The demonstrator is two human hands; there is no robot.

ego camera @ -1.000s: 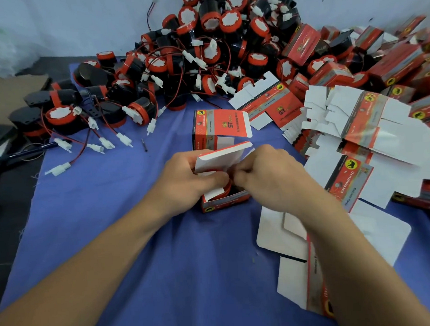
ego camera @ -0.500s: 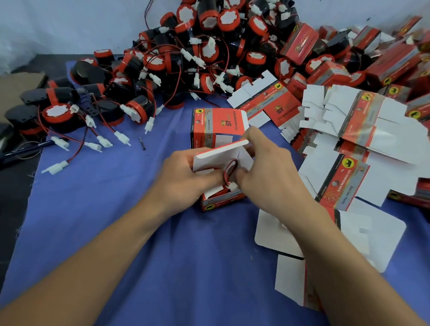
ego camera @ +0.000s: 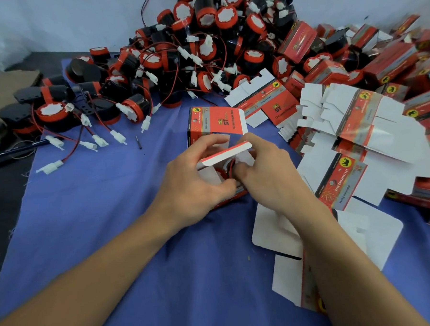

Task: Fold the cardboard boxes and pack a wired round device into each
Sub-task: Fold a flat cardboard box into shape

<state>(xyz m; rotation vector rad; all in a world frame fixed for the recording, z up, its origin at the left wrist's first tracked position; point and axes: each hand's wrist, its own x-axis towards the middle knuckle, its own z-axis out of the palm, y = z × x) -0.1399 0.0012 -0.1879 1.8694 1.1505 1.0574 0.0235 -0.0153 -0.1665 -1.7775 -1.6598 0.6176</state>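
Loose connectors (ego camera: 50, 167): white plastic plugs on red-and-black leads, lying on the blue cloth (ego camera: 100, 231) at left.
Device pile (ego camera: 190, 52): black round bodies with red rims and white faces, leads tangled, heaped against the wall well behind the hands.
Left hand (ego camera: 192, 184): fingers and thumb curled round the open carton (ego camera: 231, 194), steadying it on the cloth.
Open carton, place: centre of the cloth, between both hands and touching each.
Open carton, look: red printed card, white inside; lid flap (ego camera: 224, 153) raised, with a red rim and looped wire (ego camera: 230, 165) showing in its mouth.
Open carton, handling: judged light, thin and easily creased. Best held by the side walls, not the flaps. The springy wire is likely to push back until tucked under the lid.
Upright carton (ego camera: 215, 123): erected, top flap open, standing just behind the hands; contents not visible.
Right hand (ego camera: 266, 171): forefinger over the lid flap's far edge, thumb at the wire below, pinching at the open carton's mouth.
Flat blanks (ego camera: 356, 120): unfolded die-cut cartons, fanned at right and under the right forearm.
Closed cartons (ego camera: 388, 62): stacked loosely at far right.
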